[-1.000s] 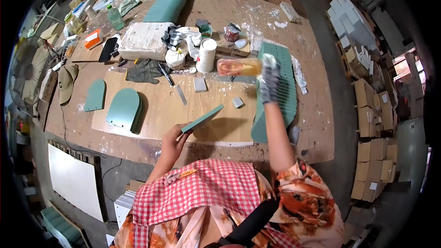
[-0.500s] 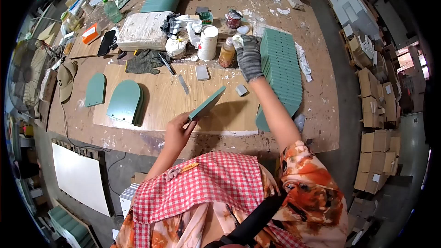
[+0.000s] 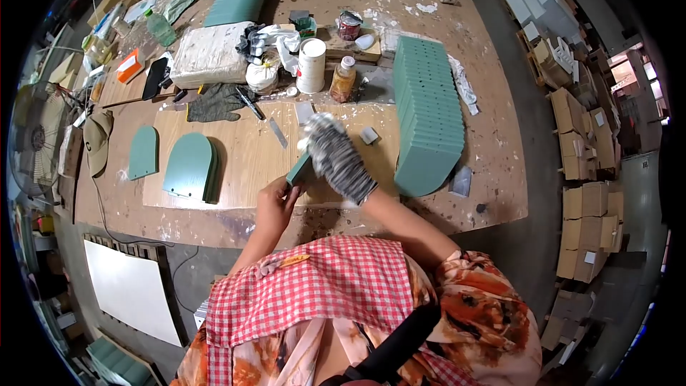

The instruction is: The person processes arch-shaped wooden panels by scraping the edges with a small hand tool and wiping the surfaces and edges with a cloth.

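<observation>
My bare left hand [image 3: 274, 204] grips the near end of a green painted board [image 3: 299, 170], held up on edge above the table. My right hand [image 3: 339, 156], in a grey striped knit glove, is closed at the board's far end and hides much of it. A small white cloth [image 3: 305, 143] shows at the gloved fingertips, blurred by motion. To the right stands a long row of green boards [image 3: 429, 114] packed face to face. On the left lie a single round-topped green board [image 3: 144, 151] and a small stack of similar boards [image 3: 190, 164].
Behind my hands stand a bottle of brown liquid [image 3: 343, 82], a white canister [image 3: 311, 66] and a paint tin [image 3: 349, 26]. A scraper blade [image 3: 278, 133], a grey sanding block [image 3: 369, 135] and a spare glove [image 3: 216, 102] lie on the table. A cap [image 3: 96, 144] rests at the left edge.
My right hand has come from beside the bottle, leftward and nearer, onto the board's far end with the cloth. The left hand still holds the board, now turned more upright.
</observation>
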`<state>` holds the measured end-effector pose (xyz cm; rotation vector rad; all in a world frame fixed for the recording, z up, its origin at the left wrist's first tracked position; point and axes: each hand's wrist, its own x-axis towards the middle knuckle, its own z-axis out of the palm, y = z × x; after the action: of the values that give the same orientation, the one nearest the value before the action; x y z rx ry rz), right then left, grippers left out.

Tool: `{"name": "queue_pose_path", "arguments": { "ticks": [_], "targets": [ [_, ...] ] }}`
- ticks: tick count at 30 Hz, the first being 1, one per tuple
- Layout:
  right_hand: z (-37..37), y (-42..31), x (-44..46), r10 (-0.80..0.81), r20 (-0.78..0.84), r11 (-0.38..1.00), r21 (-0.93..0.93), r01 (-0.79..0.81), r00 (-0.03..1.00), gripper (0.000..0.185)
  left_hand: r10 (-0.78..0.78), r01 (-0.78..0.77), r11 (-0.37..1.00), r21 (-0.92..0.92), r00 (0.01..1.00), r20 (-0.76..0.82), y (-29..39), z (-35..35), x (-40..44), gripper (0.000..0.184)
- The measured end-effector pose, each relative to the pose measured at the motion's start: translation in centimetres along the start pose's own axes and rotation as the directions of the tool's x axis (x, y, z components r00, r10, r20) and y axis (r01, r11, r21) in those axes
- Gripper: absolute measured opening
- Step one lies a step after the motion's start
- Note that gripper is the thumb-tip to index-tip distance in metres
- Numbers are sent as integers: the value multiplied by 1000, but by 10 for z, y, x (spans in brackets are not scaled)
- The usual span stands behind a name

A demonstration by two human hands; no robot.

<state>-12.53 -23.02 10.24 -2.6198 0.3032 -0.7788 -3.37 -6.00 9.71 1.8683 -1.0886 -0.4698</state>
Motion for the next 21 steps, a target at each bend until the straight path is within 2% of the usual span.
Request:
{"name": "queue_pose_path", "arguments": {
  "ticks": [2,4,5,6,8,9,10,12,14,16,17,19,20,21],
  "targets": [
    [-2,4,1,-2,58,997,-78,7,998,29,4,-4,1000,-23,1000,-11,1,4,3,13],
    [2,-20,-10,-145,37,989,7,145,989,31,13,-14,999,-49,1000,-17,-4,8,6,12],
    [-5,-42,-7,-66,96,992,115,55,993,34,-22,22,997,-69,1000,-5,-8,9,4,12],
    [-4,-42,-8,-65,95,992,114,54,993,34,-58,58,994,-89,998,8,-9,9,2,12],
    [0,-39,-13,-96,130,993,77,86,987,36,-15,15,995,-97,1000,0,-2,5,0,12],
    [2,-23,-13,-159,88,987,26,158,983,38,-10,10,997,-77,1000,2,0,4,0,12],
    [-1,-11,-9,-157,86,988,27,155,984,38,-5,5,998,-57,1000,6,1,3,0,12],
    [-5,7,1,179,46,981,-80,-175,983,37,3,-2,997,-73,1000,10,-1,6,1,12],
    [0,5,-3,197,65,980,-39,-195,978,37,12,-10,996,-92,1000,15,0,6,3,12],
    [10,-20,-17,-84,37,996,-20,84,996,39,-8,11,999,-39,998,69,3,1,10,13],
    [8,-39,-16,-121,128,986,-95,133,984,43,-11,13,999,-39,998,67,-9,4,7,13],
    [12,-55,-28,-102,185,981,-146,130,977,43,123,-123,988,-98,992,-9,-27,12,0,13],
    [13,-58,-30,-77,234,971,-202,126,969,43,126,-125,988,-95,992,-3,-24,10,-2,13],
    [9,-54,-30,-47,237,972,-212,99,970,43,22,-17,993,-119,999,45,-19,8,-6,14]
  ]
}}
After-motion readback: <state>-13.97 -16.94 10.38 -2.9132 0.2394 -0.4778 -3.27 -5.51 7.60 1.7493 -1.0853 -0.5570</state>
